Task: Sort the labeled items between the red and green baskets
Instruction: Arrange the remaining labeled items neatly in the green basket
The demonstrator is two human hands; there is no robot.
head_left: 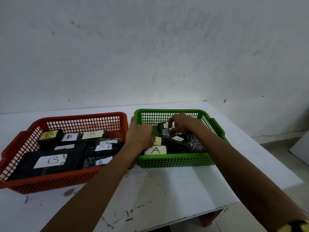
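The red basket (70, 181) on the left holds several black wrapped items with labels marked B, the largest (50, 160) at its front. The green basket (175, 162) on the right holds black wrapped items, one with a label marked A (156, 150) near its front left. My left hand (141, 135) lies over the green basket's left wall, fingers curled down inside; what they touch is hidden. My right hand (181, 123) reaches into the green basket's back and pinches a small black item (164, 128) with a white label.
Both baskets stand side by side on a white table (167, 186) against a grey-white wall. The table's right edge and front right corner lie close to the green basket. Tiled floor shows to the right.
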